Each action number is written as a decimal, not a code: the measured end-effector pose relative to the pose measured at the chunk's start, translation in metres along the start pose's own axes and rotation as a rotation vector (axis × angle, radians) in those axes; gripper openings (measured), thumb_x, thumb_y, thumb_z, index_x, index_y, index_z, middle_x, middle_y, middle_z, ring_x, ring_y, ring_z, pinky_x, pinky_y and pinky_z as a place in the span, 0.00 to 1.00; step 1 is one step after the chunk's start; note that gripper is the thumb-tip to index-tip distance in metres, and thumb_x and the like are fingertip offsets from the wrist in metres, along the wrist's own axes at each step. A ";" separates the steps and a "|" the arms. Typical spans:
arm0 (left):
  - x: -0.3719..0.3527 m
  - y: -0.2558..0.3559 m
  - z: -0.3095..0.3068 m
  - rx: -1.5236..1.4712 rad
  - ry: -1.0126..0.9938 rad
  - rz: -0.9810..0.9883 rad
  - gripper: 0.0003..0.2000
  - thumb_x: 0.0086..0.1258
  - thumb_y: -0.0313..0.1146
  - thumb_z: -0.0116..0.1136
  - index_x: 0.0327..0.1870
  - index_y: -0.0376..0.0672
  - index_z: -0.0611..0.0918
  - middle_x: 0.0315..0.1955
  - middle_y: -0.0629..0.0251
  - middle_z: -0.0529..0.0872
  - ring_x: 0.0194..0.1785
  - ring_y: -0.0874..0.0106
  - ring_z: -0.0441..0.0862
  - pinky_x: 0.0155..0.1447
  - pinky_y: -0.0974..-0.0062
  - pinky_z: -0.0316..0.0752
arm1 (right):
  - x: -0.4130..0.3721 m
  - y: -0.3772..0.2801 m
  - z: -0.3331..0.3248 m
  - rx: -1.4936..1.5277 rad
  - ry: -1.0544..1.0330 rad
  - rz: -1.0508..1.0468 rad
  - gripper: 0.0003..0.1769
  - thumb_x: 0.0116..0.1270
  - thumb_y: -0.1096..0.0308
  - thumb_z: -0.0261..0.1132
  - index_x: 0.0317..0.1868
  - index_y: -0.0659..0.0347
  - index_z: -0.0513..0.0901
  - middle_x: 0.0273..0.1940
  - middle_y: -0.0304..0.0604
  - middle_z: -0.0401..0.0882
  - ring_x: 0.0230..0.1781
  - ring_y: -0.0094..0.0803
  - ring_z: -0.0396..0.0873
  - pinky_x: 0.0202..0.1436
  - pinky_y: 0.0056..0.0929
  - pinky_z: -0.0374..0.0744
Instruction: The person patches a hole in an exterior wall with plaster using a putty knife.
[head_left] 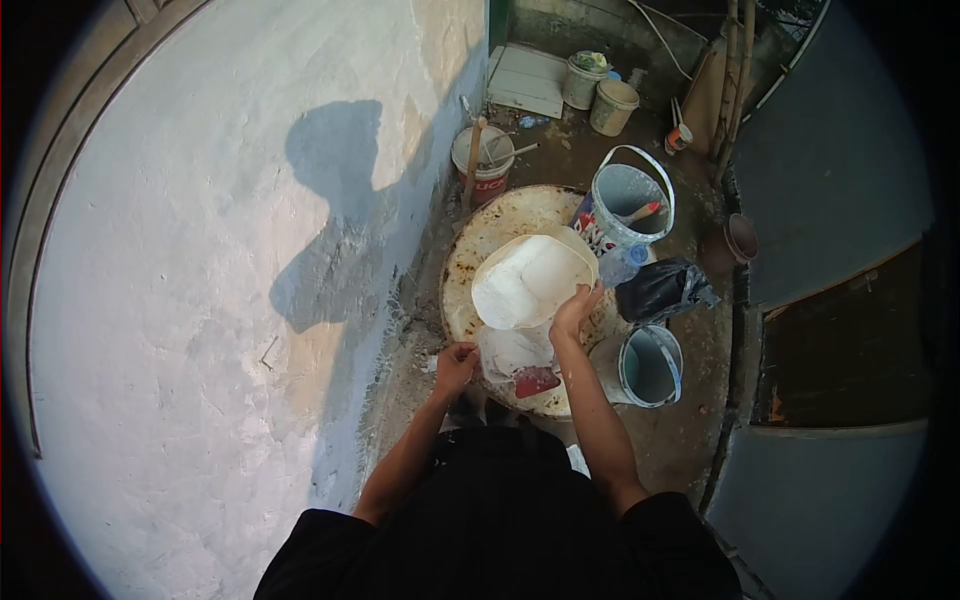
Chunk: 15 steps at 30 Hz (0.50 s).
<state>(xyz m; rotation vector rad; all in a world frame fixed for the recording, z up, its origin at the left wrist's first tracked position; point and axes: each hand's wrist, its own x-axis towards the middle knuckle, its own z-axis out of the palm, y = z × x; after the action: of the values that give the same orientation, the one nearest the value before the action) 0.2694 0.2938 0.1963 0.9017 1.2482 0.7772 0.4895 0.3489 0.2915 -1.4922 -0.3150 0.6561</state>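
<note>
My right hand [577, 312] grips the right rim of a round tub [535, 281] that holds white powder or paste. The tub is over a round, rust-spotted table top [470, 240]. Below it lies a whitish plastic bag [512, 352] with a dark red patch near its lower end. My left hand [460, 362] is at the left edge of this bag, its fingers pinched on it. Beyond the tub, a paint pail [628, 200] holds a red-tipped brush. A clear plastic bottle [624, 262] lies beside the tub's right side.
A painted wall [200, 280] runs along the left, with a bucket of tools [483, 165] at its foot. A black bag [660, 290] and another pail [650, 366] are at the right. Two tubs [612, 106] and a white panel [528, 80] are at the back.
</note>
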 end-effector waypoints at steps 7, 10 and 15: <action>0.001 -0.007 0.003 -0.024 0.037 0.048 0.10 0.69 0.28 0.60 0.46 0.31 0.79 0.28 0.64 0.83 0.27 0.77 0.80 0.30 0.78 0.77 | 0.040 0.039 0.040 0.053 -0.002 0.454 0.37 0.67 0.52 0.49 0.73 0.55 0.51 0.65 0.51 0.64 0.60 0.45 0.67 0.55 0.49 0.70; 0.007 -0.008 0.003 0.042 0.025 0.058 0.11 0.67 0.26 0.61 0.46 0.30 0.78 0.28 0.64 0.82 0.25 0.77 0.79 0.28 0.78 0.74 | 0.043 0.042 0.047 -0.029 -0.005 0.555 0.38 0.64 0.50 0.51 0.72 0.51 0.51 0.64 0.48 0.63 0.58 0.43 0.67 0.50 0.49 0.70; 0.006 -0.006 0.006 0.054 0.027 0.068 0.10 0.66 0.25 0.61 0.45 0.30 0.77 0.28 0.64 0.82 0.25 0.77 0.78 0.27 0.79 0.72 | 0.048 0.027 0.047 -0.095 -0.050 0.583 0.37 0.65 0.54 0.50 0.72 0.58 0.54 0.64 0.53 0.65 0.58 0.45 0.70 0.52 0.49 0.72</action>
<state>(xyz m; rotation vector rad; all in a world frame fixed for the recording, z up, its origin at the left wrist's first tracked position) 0.2758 0.2960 0.1890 0.9849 1.2727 0.8144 0.4948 0.4135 0.2590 -1.6706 0.0627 1.1536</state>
